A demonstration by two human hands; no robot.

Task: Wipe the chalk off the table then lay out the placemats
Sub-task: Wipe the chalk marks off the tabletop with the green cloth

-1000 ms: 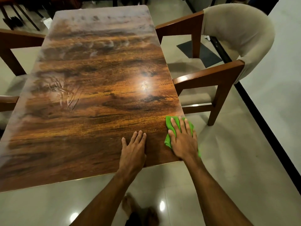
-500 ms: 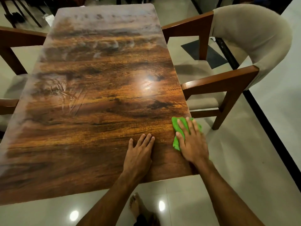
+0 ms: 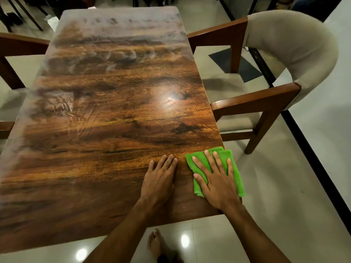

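A long glossy wooden table (image 3: 114, 120) runs away from me. White chalk smears (image 3: 117, 37) cover its far end and left side, with scratchy chalk marks (image 3: 64, 109) at mid-left. A green cloth (image 3: 235, 173) lies at the table's near right corner, partly hanging over the right edge. My right hand (image 3: 216, 179) presses flat on the cloth with fingers spread. My left hand (image 3: 159, 179) rests flat on bare wood just left of it, holding nothing. No placemats are in view.
A wooden armchair with a beige padded back (image 3: 296, 54) stands close to the table's right side. Another wooden chair (image 3: 13, 48) stands at the left. My bare foot (image 3: 157, 245) is on the glossy tiled floor below the near edge.
My right hand has kept pressing the green cloth at the near right corner and spread its fingers wider over it. My left hand stayed flat beside it. The view shifted slightly.
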